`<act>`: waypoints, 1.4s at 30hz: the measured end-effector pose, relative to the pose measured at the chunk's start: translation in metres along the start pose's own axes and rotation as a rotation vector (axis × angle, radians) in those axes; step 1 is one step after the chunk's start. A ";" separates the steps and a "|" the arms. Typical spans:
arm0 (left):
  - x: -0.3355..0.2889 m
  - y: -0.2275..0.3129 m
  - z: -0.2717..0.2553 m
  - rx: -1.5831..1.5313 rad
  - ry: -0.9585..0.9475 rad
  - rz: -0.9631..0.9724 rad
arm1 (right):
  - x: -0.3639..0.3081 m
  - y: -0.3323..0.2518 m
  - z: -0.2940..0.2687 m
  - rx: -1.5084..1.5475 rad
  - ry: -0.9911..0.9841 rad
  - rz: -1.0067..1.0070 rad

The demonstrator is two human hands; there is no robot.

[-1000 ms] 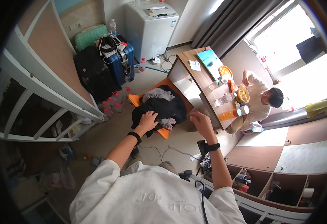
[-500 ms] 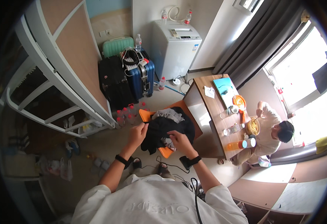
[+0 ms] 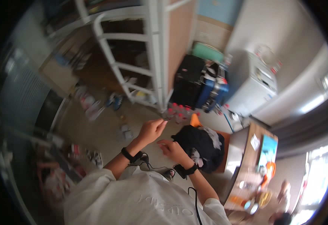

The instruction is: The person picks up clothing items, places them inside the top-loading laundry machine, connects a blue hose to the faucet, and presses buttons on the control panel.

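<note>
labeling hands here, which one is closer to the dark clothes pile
Right. The right hand is at the lower left edge of the dark clothes pile in view, contact unclear; the left hand is farther out to the left, with a gap between.

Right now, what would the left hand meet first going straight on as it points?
The left hand would probably meet the red-capped bottles first, though its height above them is unclear.

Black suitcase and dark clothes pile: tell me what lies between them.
The head view shows red-capped bottles on the floor between the black suitcase and the dark clothes pile, with a corner of the orange seat nearer the pile.
</note>
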State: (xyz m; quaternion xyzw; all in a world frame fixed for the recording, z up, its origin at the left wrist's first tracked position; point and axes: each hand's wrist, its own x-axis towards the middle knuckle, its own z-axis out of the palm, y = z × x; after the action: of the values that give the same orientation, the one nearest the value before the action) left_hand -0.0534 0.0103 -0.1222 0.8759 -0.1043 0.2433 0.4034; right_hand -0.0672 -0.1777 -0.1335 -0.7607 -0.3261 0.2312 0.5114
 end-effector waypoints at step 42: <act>-0.056 -0.257 -0.480 0.790 0.329 -0.566 | 0.452 -0.210 0.407 0.245 -1.566 -0.390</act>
State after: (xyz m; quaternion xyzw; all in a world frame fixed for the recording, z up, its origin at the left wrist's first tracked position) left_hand -0.1685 0.5407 -0.0520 0.9056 0.3017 0.2799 0.1025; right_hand -0.0929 0.4641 -0.0971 -0.2467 -0.6880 0.6366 0.2459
